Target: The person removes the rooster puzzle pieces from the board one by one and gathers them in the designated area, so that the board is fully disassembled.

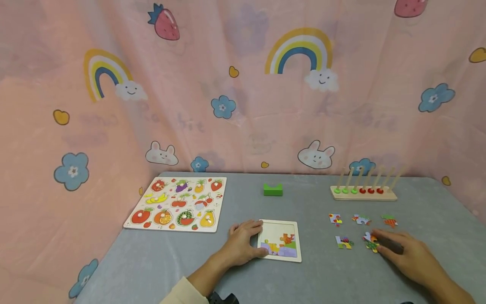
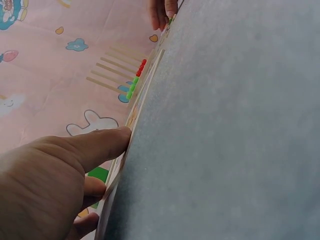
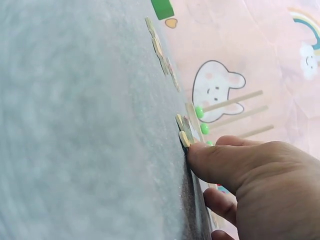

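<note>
A small square jigsaw tray point(image 1: 279, 259) with a pale frame lies on the table, a few pieces fitted along its bottom and right side. My left hand point(image 1: 243, 244) holds the tray by its left edge, thumb at the lower corner and fingers at the upper one. To the right, my right hand point(image 1: 411, 257) pinches a colourful jigsaw piece point(image 1: 370, 242) between thumb and fingers, at the table surface. Several loose pieces lie near it, among them a purple-and-green one point(image 1: 343, 242) and an orange-and-green one point(image 1: 389, 220).
A white fruit peg puzzle point(image 1: 174, 204) lies at the left. Behind the tray stands a green block point(image 1: 273, 190). A wooden peg rack point(image 1: 363, 194) with green and red beads stands at the back right. A pink printed curtain point(image 1: 243, 126) hangs behind the grey table point(image 1: 171, 257).
</note>
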The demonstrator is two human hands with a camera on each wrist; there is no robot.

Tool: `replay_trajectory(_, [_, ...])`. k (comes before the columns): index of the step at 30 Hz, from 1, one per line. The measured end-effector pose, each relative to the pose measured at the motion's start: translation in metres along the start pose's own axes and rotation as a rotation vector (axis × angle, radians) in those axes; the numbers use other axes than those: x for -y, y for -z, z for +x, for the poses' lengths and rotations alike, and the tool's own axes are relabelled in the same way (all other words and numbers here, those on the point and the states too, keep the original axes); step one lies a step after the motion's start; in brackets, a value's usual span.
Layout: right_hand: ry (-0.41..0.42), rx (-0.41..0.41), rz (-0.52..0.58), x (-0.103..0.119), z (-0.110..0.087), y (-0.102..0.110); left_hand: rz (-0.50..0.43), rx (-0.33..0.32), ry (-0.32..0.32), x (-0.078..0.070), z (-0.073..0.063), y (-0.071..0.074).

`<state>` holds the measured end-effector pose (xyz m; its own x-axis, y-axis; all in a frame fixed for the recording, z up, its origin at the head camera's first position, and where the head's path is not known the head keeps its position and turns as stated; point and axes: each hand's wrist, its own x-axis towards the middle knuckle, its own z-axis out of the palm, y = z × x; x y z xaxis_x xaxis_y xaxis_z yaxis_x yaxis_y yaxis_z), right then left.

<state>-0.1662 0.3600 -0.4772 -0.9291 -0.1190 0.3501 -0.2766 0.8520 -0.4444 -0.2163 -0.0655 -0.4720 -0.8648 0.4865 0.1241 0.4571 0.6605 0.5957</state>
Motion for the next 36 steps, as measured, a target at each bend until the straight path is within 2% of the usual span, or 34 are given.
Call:
replay_trajectory(8, [0.001,-0.017,0.007,0.000,0.000,0.001,0.004,0.000,-0.003,-0.001,0.001,0.000])
replay_trajectory(12, [-0.032,-0.011,0.011,0.002,0.001,0.010,0.006,0.009,-0.001,-0.003,0.001,-0.002])
replay_trajectory(16, [-0.031,-0.019,0.048,0.011,0.006,0.022,0.005,0.005,0.001,-0.002,0.000,-0.004])
replay_trajectory(20, [-0.004,-0.064,0.108,0.029,0.013,0.029,0.006,-0.010,-0.002,-0.001,-0.001,-0.002])
replay_trajectory(26, [-0.033,-0.063,0.169,0.066,0.018,0.041,0.000,-0.012,-0.015,0.001,0.000,-0.002])
replay_trajectory(29, [-0.020,-0.064,0.199,0.086,0.023,0.044,-0.007,-0.017,-0.017,0.002,0.000,-0.002])
replay_trajectory(36, [0.124,-0.121,0.304,0.120,0.036,0.040,-0.008,-0.015,-0.021,0.003,0.000,-0.002])
